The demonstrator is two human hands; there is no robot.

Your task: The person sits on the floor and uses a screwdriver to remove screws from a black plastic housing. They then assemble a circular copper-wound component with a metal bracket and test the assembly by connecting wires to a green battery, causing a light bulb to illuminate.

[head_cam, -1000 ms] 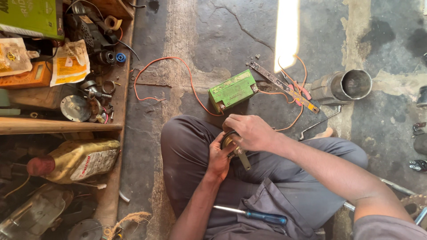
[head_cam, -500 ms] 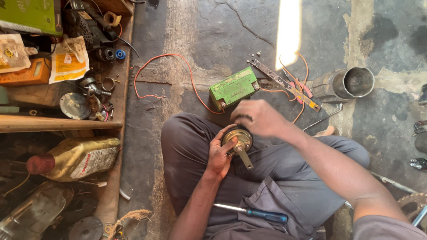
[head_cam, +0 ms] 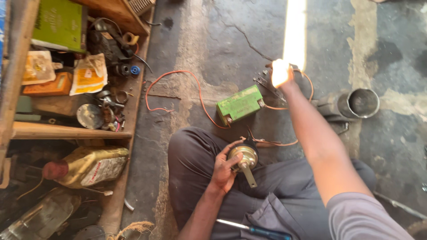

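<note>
- Left hand [head_cam: 223, 168]: fingers curled around a round brass-coloured metal component with a short projecting stem [head_cam: 243, 159], held over the lap of the seated person; thumb and fingertips press on its rim.
- Right hand [head_cam: 281, 73]: stretched forward to the cluster of small metal tools and clips [head_cam: 267, 83] lying on the concrete floor [head_cam: 213, 53] beyond the green rectangular battery [head_cam: 240, 104]. Sunlight washes the hand out; whether it is spread or pinching something cannot be told.
- Thin orange-red wires [head_cam: 178, 76] run from the battery across the floor; one strand leads back toward the held component.
- Judgement: the step in hand appears to be fetching a lead or tool while the component is kept steady. The next move calls for a firm grip on the item and keeping the component level in the left hand.
- Blue-handled screwdriver [head_cam: 258, 230] lies on the lap; grey metal cylinder [head_cam: 361, 103] lies on the floor to the right.
</note>
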